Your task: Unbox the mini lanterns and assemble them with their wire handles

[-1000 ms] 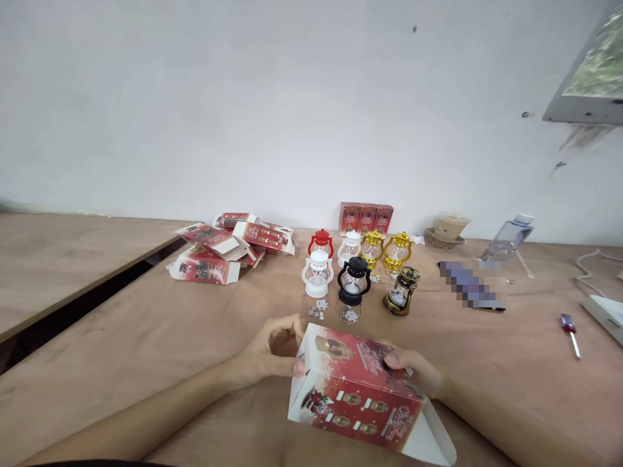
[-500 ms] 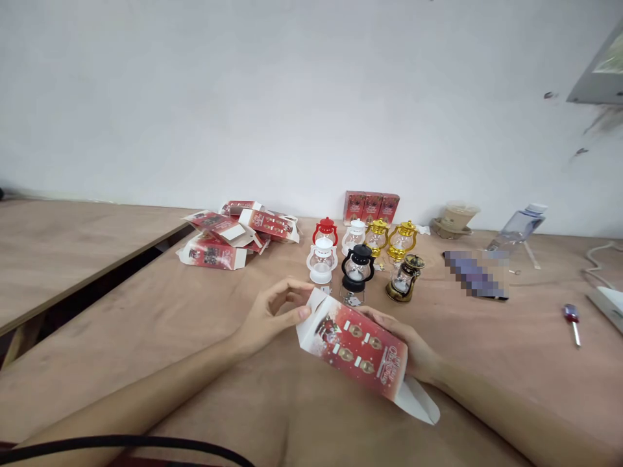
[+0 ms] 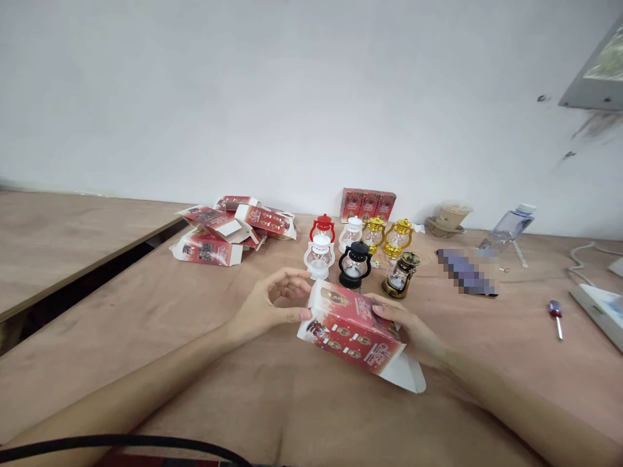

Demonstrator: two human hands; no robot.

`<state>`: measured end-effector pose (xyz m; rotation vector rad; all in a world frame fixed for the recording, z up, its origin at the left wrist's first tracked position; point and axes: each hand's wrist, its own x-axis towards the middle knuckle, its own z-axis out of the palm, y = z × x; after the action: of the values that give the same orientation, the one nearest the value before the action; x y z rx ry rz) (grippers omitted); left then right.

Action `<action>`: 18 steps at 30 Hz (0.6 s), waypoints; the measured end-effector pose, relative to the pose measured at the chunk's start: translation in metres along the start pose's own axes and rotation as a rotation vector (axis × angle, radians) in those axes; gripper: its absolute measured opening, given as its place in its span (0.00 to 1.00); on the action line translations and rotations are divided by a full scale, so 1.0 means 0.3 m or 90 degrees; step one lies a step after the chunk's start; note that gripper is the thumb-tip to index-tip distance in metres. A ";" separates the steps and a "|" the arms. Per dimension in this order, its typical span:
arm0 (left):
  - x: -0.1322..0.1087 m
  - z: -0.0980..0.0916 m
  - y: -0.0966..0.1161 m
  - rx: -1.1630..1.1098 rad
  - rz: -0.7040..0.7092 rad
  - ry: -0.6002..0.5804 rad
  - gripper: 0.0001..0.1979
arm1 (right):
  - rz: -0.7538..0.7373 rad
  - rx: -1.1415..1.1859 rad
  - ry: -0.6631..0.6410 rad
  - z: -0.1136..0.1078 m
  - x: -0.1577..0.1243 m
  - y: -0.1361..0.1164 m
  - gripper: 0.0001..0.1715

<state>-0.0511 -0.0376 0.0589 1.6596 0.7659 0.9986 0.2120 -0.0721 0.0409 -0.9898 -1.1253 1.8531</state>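
Observation:
A red printed box [image 3: 357, 331] is held tilted above the table, its white end flaps unfolded at both ends. My right hand [image 3: 406, 327] grips its right side, thumb on the upper face. The fingers of my left hand [image 3: 272, 301] curl at the box's left end, with thumb and fingertips at the edges there. Just beyond the box stand small lanterns: a black one [image 3: 355, 264], a white one [image 3: 320, 257], a bronze one [image 3: 402, 275], and behind them a red one [image 3: 322, 228], another white one [image 3: 351, 235] and two gold ones [image 3: 398, 239].
Several red boxes with open flaps [image 3: 209, 250] lie piled at the back left. Three upright boxes [image 3: 367, 205] stand by the wall. To the right are a cup [image 3: 452, 217], a bottle [image 3: 511, 224], a blurred phone [image 3: 467, 274] and a screwdriver [image 3: 556, 318]. A black cable [image 3: 121, 441] crosses the lower left.
The box has turned so that its upper side face shows, with my right thumb now on it. The whole view has shifted slightly.

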 end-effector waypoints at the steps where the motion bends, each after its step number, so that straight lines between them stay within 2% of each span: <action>1: -0.001 0.002 -0.004 0.000 0.005 -0.019 0.29 | 0.000 -0.016 -0.001 -0.005 -0.005 -0.007 0.22; 8: -0.039 0.053 -0.017 0.036 0.027 -0.156 0.31 | 0.016 -0.119 -0.019 -0.032 -0.065 -0.063 0.22; 12: -0.055 0.063 -0.002 0.072 0.037 -0.183 0.34 | 0.039 -0.226 -0.064 -0.036 -0.102 -0.114 0.21; 15: -0.058 0.048 0.004 0.141 0.079 -0.202 0.34 | 0.081 -0.312 -0.107 -0.038 -0.118 -0.157 0.22; 18: -0.061 0.030 -0.001 0.278 0.131 -0.222 0.27 | 0.110 -0.383 -0.129 -0.047 -0.122 -0.190 0.28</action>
<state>-0.0513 -0.0570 0.0528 2.2553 0.6118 0.6757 0.2515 -0.0798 0.0973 -1.2772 -1.8362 1.8108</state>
